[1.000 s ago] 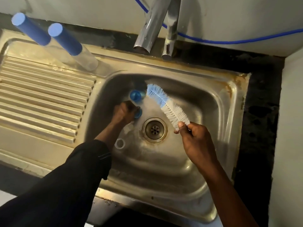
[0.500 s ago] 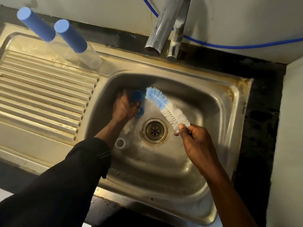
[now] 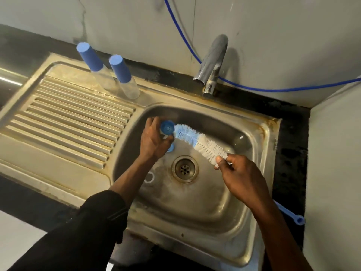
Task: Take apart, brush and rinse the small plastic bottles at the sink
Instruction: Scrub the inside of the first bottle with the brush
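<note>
One brush (image 3: pixel 199 142) touches bottle (image 3: pixel 167 129) in left hand (image 3: pixel 153 142).

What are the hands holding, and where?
Left hand grips a bottle part below its blue top; right hand pinches the brush where its bristles end.

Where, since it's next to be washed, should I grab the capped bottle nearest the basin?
Grip its clear body below the blue cap, coming from the front or right: it stands upright, with the other bottle close on its left.
</note>
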